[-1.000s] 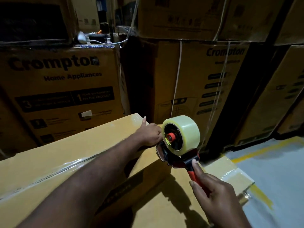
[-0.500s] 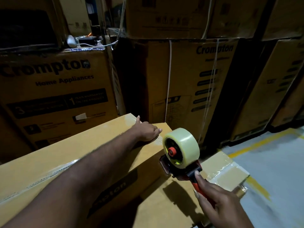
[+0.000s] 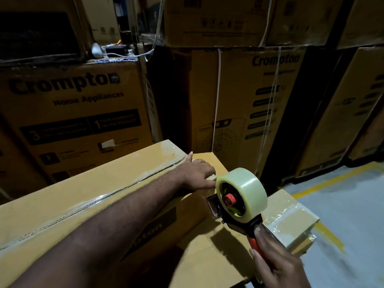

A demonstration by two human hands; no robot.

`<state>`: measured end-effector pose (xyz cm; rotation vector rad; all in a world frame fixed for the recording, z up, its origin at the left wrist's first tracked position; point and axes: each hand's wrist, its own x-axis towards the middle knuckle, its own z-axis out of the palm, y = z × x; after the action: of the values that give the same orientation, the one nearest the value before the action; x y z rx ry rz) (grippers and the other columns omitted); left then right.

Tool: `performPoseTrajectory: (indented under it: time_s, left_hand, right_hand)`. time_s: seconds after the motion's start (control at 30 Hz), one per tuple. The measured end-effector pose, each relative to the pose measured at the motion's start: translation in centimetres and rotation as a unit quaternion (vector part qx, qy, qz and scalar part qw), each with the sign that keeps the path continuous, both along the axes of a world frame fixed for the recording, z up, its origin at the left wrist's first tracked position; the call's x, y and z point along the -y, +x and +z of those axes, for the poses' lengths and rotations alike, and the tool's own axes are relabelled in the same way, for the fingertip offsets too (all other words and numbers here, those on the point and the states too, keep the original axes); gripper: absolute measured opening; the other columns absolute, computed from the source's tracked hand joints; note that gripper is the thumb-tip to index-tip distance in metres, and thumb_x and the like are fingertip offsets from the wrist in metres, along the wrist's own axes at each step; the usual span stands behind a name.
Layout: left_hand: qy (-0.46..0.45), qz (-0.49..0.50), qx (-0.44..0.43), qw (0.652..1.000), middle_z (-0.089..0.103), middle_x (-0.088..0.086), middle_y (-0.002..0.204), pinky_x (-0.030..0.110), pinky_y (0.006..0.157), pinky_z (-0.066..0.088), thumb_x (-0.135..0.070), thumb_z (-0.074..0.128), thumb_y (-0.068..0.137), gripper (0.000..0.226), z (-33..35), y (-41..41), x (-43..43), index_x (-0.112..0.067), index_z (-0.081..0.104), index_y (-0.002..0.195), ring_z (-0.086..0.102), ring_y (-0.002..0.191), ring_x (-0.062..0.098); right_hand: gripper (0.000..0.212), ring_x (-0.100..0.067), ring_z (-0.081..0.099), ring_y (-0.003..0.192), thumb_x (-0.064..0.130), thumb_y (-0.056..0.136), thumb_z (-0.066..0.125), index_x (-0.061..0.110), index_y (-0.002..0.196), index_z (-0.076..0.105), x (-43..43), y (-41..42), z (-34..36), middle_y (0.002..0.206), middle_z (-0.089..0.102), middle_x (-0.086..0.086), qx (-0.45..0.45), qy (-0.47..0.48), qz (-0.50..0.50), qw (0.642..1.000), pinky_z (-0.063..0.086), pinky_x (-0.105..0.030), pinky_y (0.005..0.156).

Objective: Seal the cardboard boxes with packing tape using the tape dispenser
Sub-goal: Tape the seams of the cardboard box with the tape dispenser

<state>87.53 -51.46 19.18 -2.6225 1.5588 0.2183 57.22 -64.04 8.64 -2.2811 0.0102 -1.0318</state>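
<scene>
Left hand (image 3: 197, 175) flat on box (image 3: 104, 173); right hand (image 3: 278, 265) grips tape dispenser (image 3: 245, 188); cartons (image 3: 72, 104) read "Crompton".

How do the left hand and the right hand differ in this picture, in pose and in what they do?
The left hand lies with straight fingers on top of the taller cardboard box, near its far corner. The right hand curls round the red handle of the tape dispenser. The left hand is higher and farther from the camera. The right hand is nearer, above the lower box. Both are bare.
</scene>
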Motion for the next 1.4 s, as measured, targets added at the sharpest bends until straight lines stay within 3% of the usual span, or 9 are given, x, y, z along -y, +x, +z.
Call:
performPoseTrajectory:
  time_s: [0.17,0.3,0.47,0.77,0.87,0.97,1.07,1.2,1.4]
  left_hand:
    - [-0.013,0.005,0.007,1.000,0.058,0.000,0.138,0.067,0.119,-0.010,-0.063,0.035,0.102,0.060,-0.2,-0.1,0.4,-0.020,0.054,0.138,0.040,0.141,0.018]
    - [-0.046,0.005,0.012,0.999,0.064,0.000,0.124,0.064,0.121,-0.008,-0.058,0.039,0.103,0.051,0.2,-0.6,0.1,-0.017,0.061,0.124,0.051,0.130,0.017]
    - [-0.064,0.016,0.002,0.998,0.065,0.000,0.124,0.062,0.122,-0.008,-0.060,0.038,0.103,0.054,0.4,-1.0,-0.1,-0.016,0.062,0.124,0.053,0.126,0.017]
    - [-0.069,0.029,-0.004,0.997,0.067,-0.002,0.118,0.066,0.120,-0.010,-0.061,0.041,0.101,0.052,-0.1,-1.3,0.6,-0.017,0.065,0.117,0.057,0.120,0.017]
    - [-0.064,0.035,-0.006,0.997,0.066,-0.002,0.121,0.066,0.120,-0.009,-0.061,0.043,0.101,0.053,0.0,-1.3,0.4,-0.017,0.065,0.120,0.056,0.123,0.016]
    - [-0.056,0.037,-0.007,0.998,0.066,-0.003,0.119,0.068,0.119,-0.009,-0.061,0.043,0.101,0.052,0.3,-1.8,0.7,-0.018,0.066,0.119,0.056,0.122,0.015]
    - [-0.061,0.038,0.023,0.997,0.065,-0.006,0.125,0.071,0.117,-0.008,-0.063,0.044,0.100,0.051,0.2,-2.2,0.8,-0.022,0.068,0.118,0.047,0.136,0.016]
    - [-0.084,0.035,0.093,0.992,0.052,-0.006,0.148,0.069,0.120,-0.003,-0.056,0.049,0.101,0.045,0.6,-3.9,0.1,-0.027,0.059,0.135,0.026,0.152,0.020]
    - [0.051,0.073,-0.056,0.994,-0.004,-0.003,0.172,0.073,0.116,-0.007,-0.046,0.051,0.103,0.078,1.5,-3.9,-1.6,-0.025,0.007,0.164,-0.009,0.157,0.022]
  right_hand:
    - [0.045,0.003,0.060,0.116,0.035,0.088,0.065,0.010,0.125,0.066,-0.2,-1.0,0.4,0.133,0.054,0.034,0.021,-0.002,-0.001,1.000,0.054,-0.038,0.090]
    - [0.041,-0.001,0.057,0.123,0.028,0.086,0.067,0.010,0.123,0.070,0.0,-2.0,-0.2,0.134,0.058,0.014,0.012,-0.049,-0.005,0.999,0.055,-0.038,0.094]
    - [0.045,-0.008,0.062,0.112,0.025,0.089,0.063,0.013,0.132,0.064,0.2,-2.3,-0.5,0.124,0.064,0.001,-0.010,-0.103,0.016,0.995,0.042,-0.015,0.106]
    - [0.051,0.006,0.052,0.120,0.043,0.100,0.050,0.028,0.149,0.046,1.0,-2.8,-0.5,0.133,0.058,0.011,-0.047,-0.090,0.042,0.994,0.041,-0.014,0.105]
    - [0.051,-0.003,0.061,0.105,0.037,0.097,0.055,0.022,0.146,0.051,1.2,-2.9,0.2,0.134,0.055,0.016,-0.019,-0.097,0.041,0.994,0.048,-0.014,0.091]
    - [0.069,-0.012,0.063,0.107,0.031,0.089,0.059,0.030,0.154,0.037,2.0,-2.4,-0.9,0.135,0.054,0.010,-0.051,-0.149,0.062,0.986,0.045,-0.017,0.100]
    - [0.069,-0.022,0.068,0.090,0.032,0.090,0.056,0.027,0.155,0.034,2.6,-1.1,-2.5,0.127,0.065,-0.001,-0.068,-0.157,0.063,0.983,0.056,-0.028,0.082]
    - [0.057,-0.012,0.062,0.085,0.037,0.097,0.051,0.029,0.152,0.039,2.0,0.8,-3.9,0.118,0.069,-0.003,-0.082,-0.109,0.055,0.989,0.048,-0.020,0.075]
    - [0.051,-0.014,0.067,0.090,0.033,0.098,0.058,0.033,0.147,0.047,0.0,2.4,-6.2,0.120,0.067,0.000,-0.101,-0.004,0.076,0.992,0.045,-0.018,0.073]
